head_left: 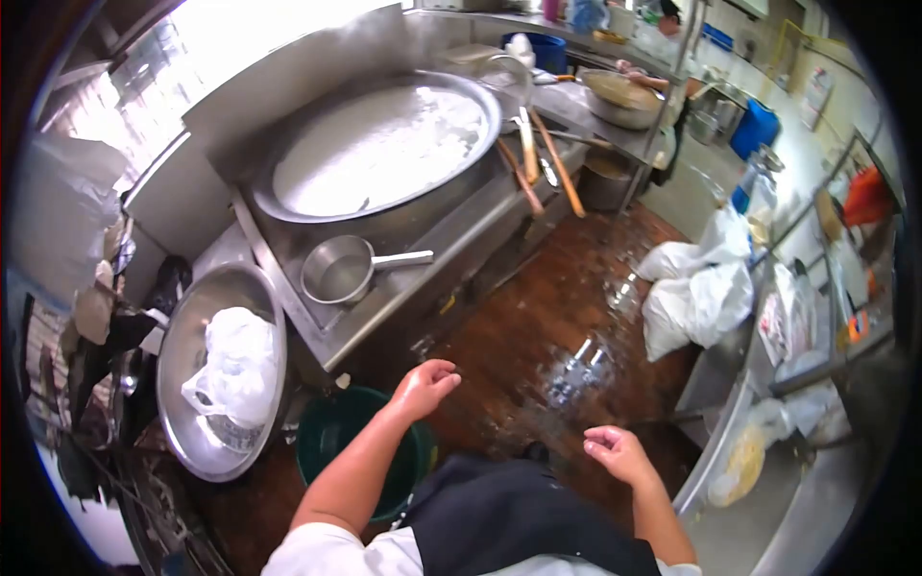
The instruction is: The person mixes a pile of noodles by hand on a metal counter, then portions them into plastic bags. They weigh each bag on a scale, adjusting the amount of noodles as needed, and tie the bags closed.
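Observation:
My left hand (425, 389) hangs in the air over the wet brown floor, just right of a dark green bucket (322, 446). Its fingers curl loosely, and nothing shows in them. Lower right, my right hand (615, 453) is also in the air, fingers bent and somewhat apart, holding nothing visible. A metal saucepan (336, 274) with its handle pointing right sits on the steel stove top (384, 312) beyond my left hand. Behind it stands a wide pan (384, 144) of white, foamy liquid.
At left, a large steel bowl (226, 451) holds a white plastic bag (235, 370). Wooden-handled tools (557, 163) jut over the stove's right edge. White sacks (701, 293) stand at right, near a steel sink (730, 461). A person (669, 29) is at the back.

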Tool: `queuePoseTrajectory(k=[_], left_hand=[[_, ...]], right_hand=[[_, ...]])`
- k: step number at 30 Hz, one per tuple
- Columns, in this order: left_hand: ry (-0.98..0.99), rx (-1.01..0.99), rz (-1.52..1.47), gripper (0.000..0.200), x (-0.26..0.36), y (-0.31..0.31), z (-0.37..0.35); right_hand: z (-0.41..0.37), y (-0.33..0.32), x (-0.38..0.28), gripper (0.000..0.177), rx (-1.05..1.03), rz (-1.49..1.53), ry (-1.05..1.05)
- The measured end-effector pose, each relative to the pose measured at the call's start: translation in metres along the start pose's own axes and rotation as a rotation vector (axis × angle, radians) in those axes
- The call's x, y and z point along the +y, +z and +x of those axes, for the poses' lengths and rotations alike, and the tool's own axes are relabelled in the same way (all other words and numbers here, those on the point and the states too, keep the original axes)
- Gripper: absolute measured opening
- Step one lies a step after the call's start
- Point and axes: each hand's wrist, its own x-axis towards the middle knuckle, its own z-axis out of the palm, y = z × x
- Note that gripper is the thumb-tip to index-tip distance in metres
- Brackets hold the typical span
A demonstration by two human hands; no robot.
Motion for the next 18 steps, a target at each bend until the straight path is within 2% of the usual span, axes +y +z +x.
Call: queuePoseTrajectory(k=[2,3,5,7,9,11,12,14,15,17,18], left_hand=[[-0.025,0.137,-0.606,0.035,-0.004,-0.013,0.003],[-0.099,0.183,-0.722,0.034,-0.011,-0.022,0.002],[-0.188,0.373,-0.901,0.037,-0.003,-0.053,-0.002],[-0.175,0.467,-1.248,0.043,-0.003,-0.092,-0.001],[-0.055,0.542,-1.501,0.051,-0.029,-0.118,0.011],[0.005,0.637,-1.637,0.058,-0.042,-0.15,0.03],[0.006,0.652,-1.648,0.058,-0.051,-0.165,0.045],[-0.048,0.749,-1.742,0.074,-0.071,-0.184,0.076],[-0.072,0.747,-1.753,0.09,-0.091,-0.188,0.097],[-0.298,0.796,-1.781,0.1,-0.104,-0.197,0.132],[-0.367,0.83,-1.829,0.102,-0.108,-0.198,0.151]], right_hand=[[0.044,-0.01,-0.019,0.03,-0.082,-0.09,-0.02],[0.07,-0.01,-0.018,0.031,-0.114,-0.156,-0.065],[0.106,-0.003,-0.059,0.032,-0.232,-0.145,-0.034],[0.147,0.016,-0.093,0.03,-0.335,-0.172,-0.102],[0.191,0.053,-0.121,0.029,-0.421,-0.182,-0.161],[0.225,0.103,-0.175,0.026,-0.547,-0.249,-0.346],[0.238,0.132,-0.208,0.026,-0.589,-0.309,-0.358],[0.269,0.198,-0.254,0.026,-0.669,-0.366,-0.434],[0.289,0.232,-0.266,0.026,-0.7,-0.354,-0.5],[0.324,0.296,-0.301,0.026,-0.67,-0.389,-0.624],[0.345,0.33,-0.305,0.029,-0.606,-0.314,-0.557]])
